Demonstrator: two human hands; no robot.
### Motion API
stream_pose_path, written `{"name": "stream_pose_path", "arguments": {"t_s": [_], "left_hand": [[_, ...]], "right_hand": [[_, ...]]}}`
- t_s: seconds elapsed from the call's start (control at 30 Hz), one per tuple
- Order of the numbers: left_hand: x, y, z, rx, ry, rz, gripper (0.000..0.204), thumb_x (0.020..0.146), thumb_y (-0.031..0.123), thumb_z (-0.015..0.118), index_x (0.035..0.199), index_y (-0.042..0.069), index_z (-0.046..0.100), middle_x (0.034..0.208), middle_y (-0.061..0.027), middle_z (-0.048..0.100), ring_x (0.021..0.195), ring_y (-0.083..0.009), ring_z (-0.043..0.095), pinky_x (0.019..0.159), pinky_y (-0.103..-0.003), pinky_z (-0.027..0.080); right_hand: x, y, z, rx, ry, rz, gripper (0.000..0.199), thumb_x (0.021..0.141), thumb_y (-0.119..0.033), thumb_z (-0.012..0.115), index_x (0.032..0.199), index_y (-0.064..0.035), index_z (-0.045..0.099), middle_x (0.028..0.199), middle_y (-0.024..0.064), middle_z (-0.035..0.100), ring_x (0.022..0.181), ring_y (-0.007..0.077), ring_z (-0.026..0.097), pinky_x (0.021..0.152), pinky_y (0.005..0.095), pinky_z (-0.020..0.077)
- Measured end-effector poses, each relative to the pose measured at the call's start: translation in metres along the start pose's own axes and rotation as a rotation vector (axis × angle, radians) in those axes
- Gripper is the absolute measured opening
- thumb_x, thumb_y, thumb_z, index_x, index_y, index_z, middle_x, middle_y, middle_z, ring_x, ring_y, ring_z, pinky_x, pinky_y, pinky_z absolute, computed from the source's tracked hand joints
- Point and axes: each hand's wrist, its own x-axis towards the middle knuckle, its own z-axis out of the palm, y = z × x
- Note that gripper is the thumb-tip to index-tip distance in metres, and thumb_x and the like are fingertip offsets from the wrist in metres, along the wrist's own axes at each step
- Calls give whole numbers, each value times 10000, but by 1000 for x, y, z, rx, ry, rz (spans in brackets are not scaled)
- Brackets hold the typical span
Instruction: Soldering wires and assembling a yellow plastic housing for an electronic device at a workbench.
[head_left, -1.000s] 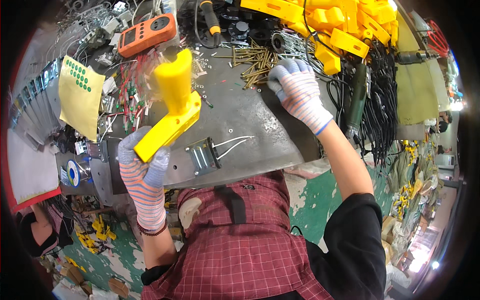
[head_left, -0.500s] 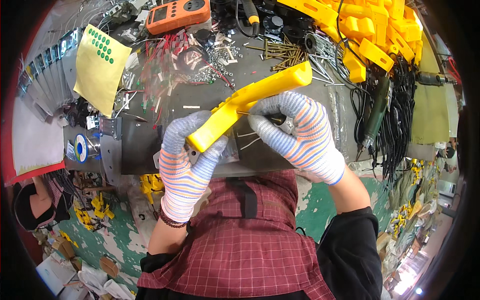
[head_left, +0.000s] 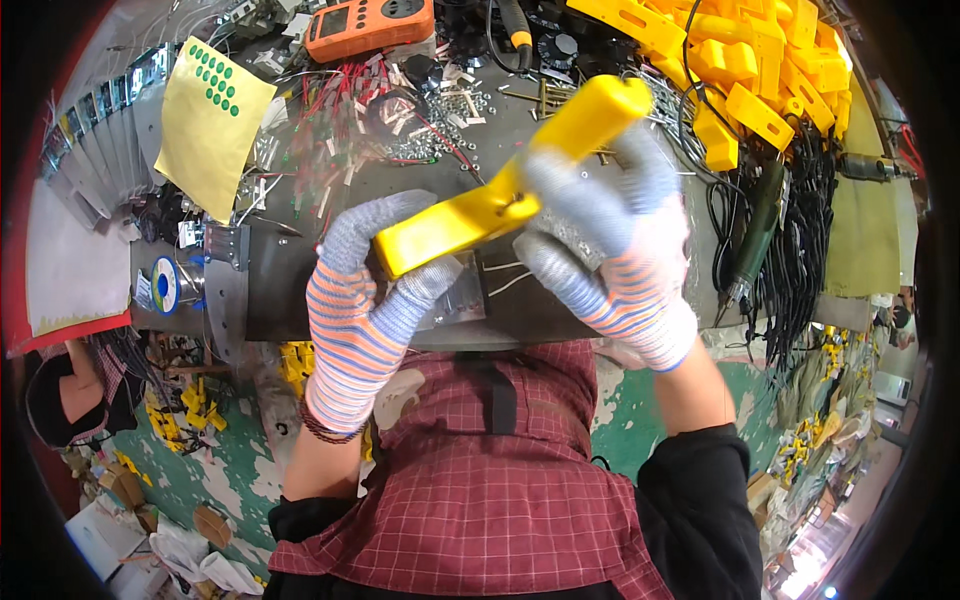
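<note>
I hold a long yellow plastic housing (head_left: 470,215) slantwise above the dark metal worktop (head_left: 280,275). My left hand (head_left: 360,290), in a striped knit glove, grips its lower left end. My right hand (head_left: 610,250), gloved the same way, is wrapped around its middle, with the upper end sticking out toward the far right. Under my hands, a small metal bracket with white wires lies on the worktop, mostly hidden.
A heap of similar yellow housings (head_left: 740,70) fills the far right. An orange meter (head_left: 365,25), loose screws and red-wired parts (head_left: 400,120) lie at the back. A yellow sticker sheet (head_left: 205,125) is at the left, black cables and a green tool (head_left: 755,230) at the right.
The yellow housing has risen closer to the camera, and my right hand has closed more fully around its middle. A second earlier only my left hand held it.
</note>
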Motion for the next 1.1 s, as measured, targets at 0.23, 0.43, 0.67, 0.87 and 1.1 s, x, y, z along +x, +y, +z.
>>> {"name": "stream_pose_path", "arguments": {"t_s": [0.23, 0.43, 0.67, 0.87, 1.1], "left_hand": [[2, 19, 10, -415, -43, 61, 601, 795, 59, 810, 1329, 15, 537, 1271, -134, 608, 1133, -211, 610, 947, -325, 514], [-10, -35, 3, 767, -320, 369, 852, 697, 576, 787, 1318, 57, 522, 1229, -175, 591, 1130, -385, 560, 1006, -479, 413], [-10, -40, 5, 768, -332, 309, 771, 700, 558, 782, 1274, 88, 573, 1198, -125, 627, 1096, -338, 585, 966, -466, 426], [-12, -43, 6, 752, -308, 313, 691, 712, 496, 787, 1241, 97, 591, 1183, -115, 631, 1082, -331, 588, 958, -464, 428], [-13, -42, 13, 839, -310, 412, 640, 747, 451, 766, 1251, 110, 567, 1243, -113, 589, 1099, -315, 573, 931, -468, 435]], "right_hand": [[-38, -10, -31, 405, -117, 267, 451, 833, 24, 697, 1267, -95, 661, 1172, 164, 661, 1022, 318, 676, 872, 366, 539], [-95, -46, 18, 1137, 202, 1047, 458, 925, -20, 657, 1369, -12, 550, 1244, 138, 633, 1105, 194, 634, 959, 354, 527], [-82, -46, 44, 1179, 301, 1190, 457, 923, -53, 674, 1363, -18, 554, 1144, 119, 653, 979, 183, 667, 817, 326, 602], [-81, -53, 54, 1151, 239, 1219, 523, 935, -41, 653, 1431, -32, 488, 1193, 119, 633, 1023, 169, 638, 878, 318, 550], [-107, -67, 73, 621, 95, 716, 870, 879, -100, 684, 1553, 38, 152, 1276, 293, 544, 1108, 366, 631, 951, 404, 492]]}}
